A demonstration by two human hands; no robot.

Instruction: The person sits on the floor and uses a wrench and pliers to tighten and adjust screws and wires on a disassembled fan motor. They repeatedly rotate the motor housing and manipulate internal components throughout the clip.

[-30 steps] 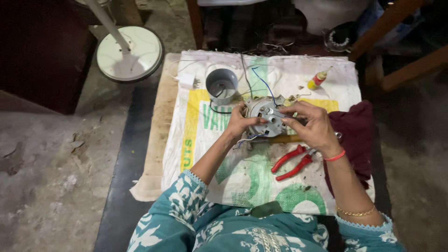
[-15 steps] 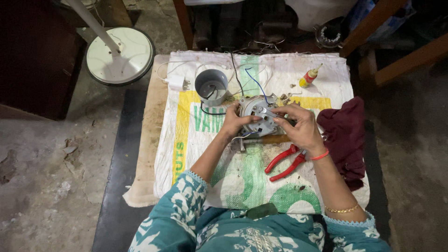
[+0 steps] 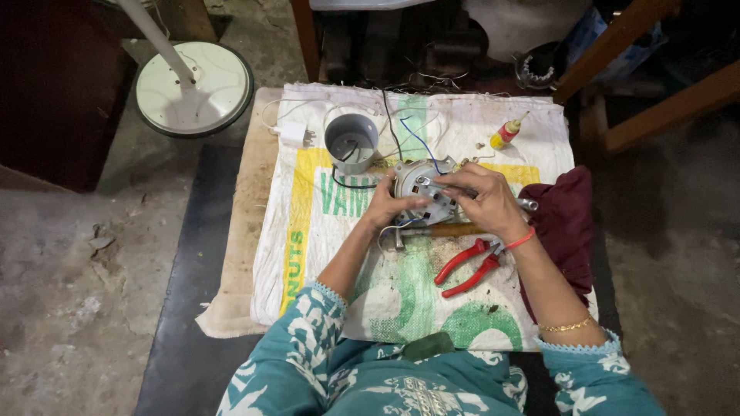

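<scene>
A round grey metal motor [image 3: 420, 189] with blue and black wires sits on a printed white sack [image 3: 308, 231] spread over a low table. My left hand [image 3: 385, 206] grips the motor's left side. My right hand [image 3: 482, 199] rests over its top right, fingers curled on the casing. Just in front of the motor lies a wooden-handled tool [image 3: 439, 230]. Red-handled pliers [image 3: 469, 266] lie beside my right wrist.
A grey cylindrical cup [image 3: 351, 142] and a white plug [image 3: 294, 135] lie at the back left of the sack, a small yellow bottle with a red cap [image 3: 506, 133] at the back right. A maroon cloth [image 3: 564, 223] lies at right. A white fan base [image 3: 194, 88] stands on the floor.
Both hands stay on the motor with only slight finger shifts. The head camera has drifted, so the whole table sits a little lower and more to the left in view.
</scene>
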